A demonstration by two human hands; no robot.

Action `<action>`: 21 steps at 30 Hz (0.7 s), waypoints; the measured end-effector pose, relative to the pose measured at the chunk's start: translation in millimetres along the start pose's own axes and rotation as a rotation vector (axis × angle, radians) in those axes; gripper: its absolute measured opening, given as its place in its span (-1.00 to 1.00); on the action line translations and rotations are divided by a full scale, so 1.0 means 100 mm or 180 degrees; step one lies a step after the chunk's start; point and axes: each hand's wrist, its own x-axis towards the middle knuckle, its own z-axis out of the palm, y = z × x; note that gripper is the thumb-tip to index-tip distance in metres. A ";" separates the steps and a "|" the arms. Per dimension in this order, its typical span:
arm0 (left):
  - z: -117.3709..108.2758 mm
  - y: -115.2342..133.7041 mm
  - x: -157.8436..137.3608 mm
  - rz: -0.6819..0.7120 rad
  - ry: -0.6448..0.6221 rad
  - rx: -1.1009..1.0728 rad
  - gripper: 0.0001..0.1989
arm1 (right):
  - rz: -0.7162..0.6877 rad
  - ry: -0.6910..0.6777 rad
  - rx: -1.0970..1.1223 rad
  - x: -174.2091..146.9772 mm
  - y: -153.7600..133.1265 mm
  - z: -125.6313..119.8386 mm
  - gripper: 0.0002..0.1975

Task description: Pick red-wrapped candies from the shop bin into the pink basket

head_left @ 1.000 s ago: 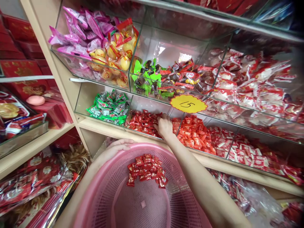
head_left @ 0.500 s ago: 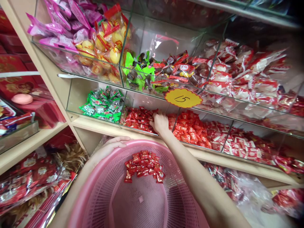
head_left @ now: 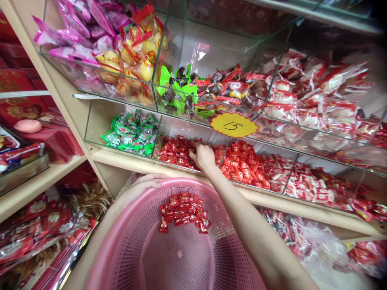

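My left hand (head_left: 146, 184) is closed over the far-left rim of a pink perforated plastic basket (head_left: 117, 225), gripping it. Inside the basket, a small heap of red wrapped candies (head_left: 184, 211) lies against the far wall. My right hand (head_left: 204, 156) reaches over the basket into a lower shelf compartment of dark red wrapped candies (head_left: 177, 152). Its fingers curl down among these candies, with the thumb a little apart on the left. The fingertips are partly hidden, so how many candies lie in the grasp cannot be seen.
Green-wrapped candies (head_left: 130, 131) fill the compartment at left; brighter red candies (head_left: 244, 163) lie at right. A yellow price tag (head_left: 234, 124) marked 15 hangs above my right hand. The clear upper bins hold larger sweets. Plastic-bagged goods (head_left: 314, 237) sit below the wooden shelf edge (head_left: 121, 158).
My right hand stays in the red candies; its thumb has shifted slightly left and down, away from the index finger. The left hand and basket have hardly moved.
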 end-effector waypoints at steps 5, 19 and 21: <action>-0.01 0.02 -0.01 0.0033 0.0069 0.0114 -0.60 | -0.0283 0.0302 0.0153 -0.07 -0.02 -0.15 -0.74; 0.09 0.13 -0.14 0.0104 0.0135 0.0147 -0.61 | -0.0772 -0.0205 0.1300 -1.72 0.42 -0.23 -0.84; 0.11 0.15 -0.16 0.0126 0.0125 0.0165 -0.63 | -0.0686 -0.0287 0.1172 -1.76 0.46 -0.12 -0.86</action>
